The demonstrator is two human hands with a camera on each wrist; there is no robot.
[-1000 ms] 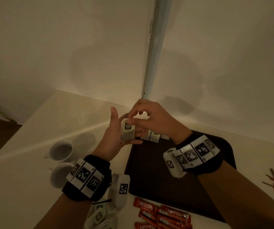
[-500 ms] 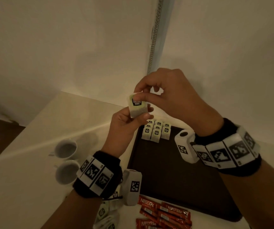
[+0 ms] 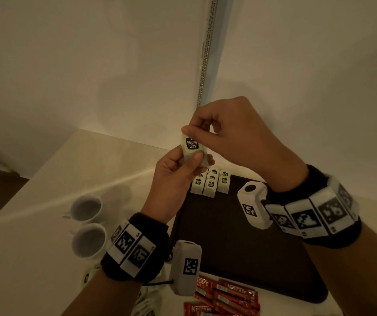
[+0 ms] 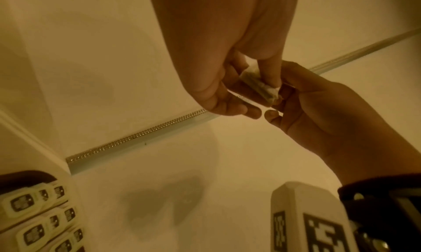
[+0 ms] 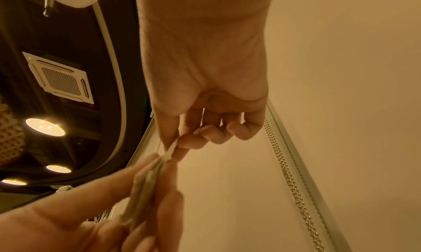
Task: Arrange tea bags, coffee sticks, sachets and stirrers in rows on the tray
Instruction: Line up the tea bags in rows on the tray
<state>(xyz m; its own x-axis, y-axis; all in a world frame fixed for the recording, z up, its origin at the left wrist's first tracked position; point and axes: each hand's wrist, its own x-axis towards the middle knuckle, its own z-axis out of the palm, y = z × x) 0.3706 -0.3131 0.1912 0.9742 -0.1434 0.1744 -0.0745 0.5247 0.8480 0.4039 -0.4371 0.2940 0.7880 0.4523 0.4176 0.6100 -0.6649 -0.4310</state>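
Here, a pale tea bag (image 3: 193,148) is being held in the air between both hands, above the far left corner of the dark tray (image 3: 240,242). Its lower end is being pinched by the left hand (image 3: 174,176), thumb pressed on the printed face; its top edge is being nipped by the right hand (image 3: 235,135) from twelve o'clock, thumb and forefinger closed on it, the other fingers curled. The long axis is being kept roughly upright, tilted slightly. From the bag, the rows of tea bags (image 3: 211,182) already laid on the tray are lying toward six o'clock, directly below, so the left hand is judged nearer. The bag looks flat, papery, soft-edged, with a black label; the tray looks smooth and matte. Red coffee sticks (image 3: 226,297) are lying off the tray at its near edge.
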